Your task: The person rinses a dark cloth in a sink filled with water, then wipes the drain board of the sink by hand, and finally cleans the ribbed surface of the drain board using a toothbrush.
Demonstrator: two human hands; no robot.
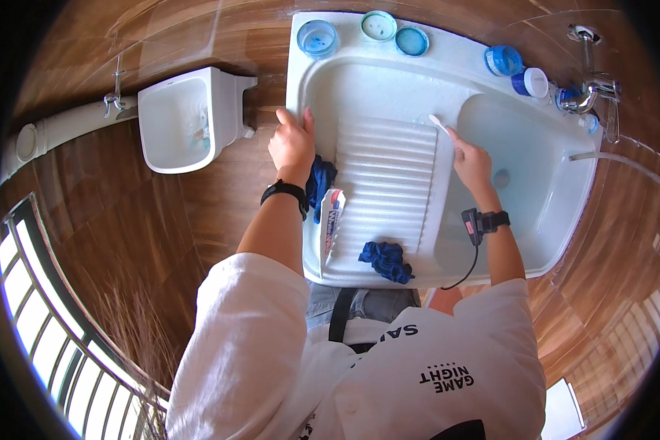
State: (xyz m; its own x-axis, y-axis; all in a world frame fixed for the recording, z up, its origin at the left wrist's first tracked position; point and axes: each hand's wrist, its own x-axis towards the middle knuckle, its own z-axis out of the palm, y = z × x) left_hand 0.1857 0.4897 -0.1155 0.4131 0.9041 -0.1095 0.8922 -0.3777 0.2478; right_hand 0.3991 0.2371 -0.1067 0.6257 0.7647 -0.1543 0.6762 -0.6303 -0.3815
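Observation:
Over the ridged washboard's right side, my right hand (pixel 473 163) is closed around a slim white stick-like tool (pixel 439 123); its exact kind is too small to tell. My left hand (pixel 292 145) is at the left rim of the white laundry sink (pixel 447 33), thumb and index finger apart, the thumb over the rim. A dark blue cloth (pixel 320 185) hangs on that rim beside my left wrist. Close to it a white printed carton (pixel 332 233) leans at the edge. Another crumpled blue cloth (pixel 386 262) lies on the washboard's (pixel 385 183) near end.
Along the far rim are a clear blue-stained tub (pixel 317 38), two round lids (pixel 379 26) (pixel 412 42), a blue jar (pixel 504 60) and a white-lidded jar (pixel 531 83). A chrome faucet (pixel 592 95) stands at right above the water-filled basin (pixel 521 147). A white mop sink (pixel 174 121) stands left.

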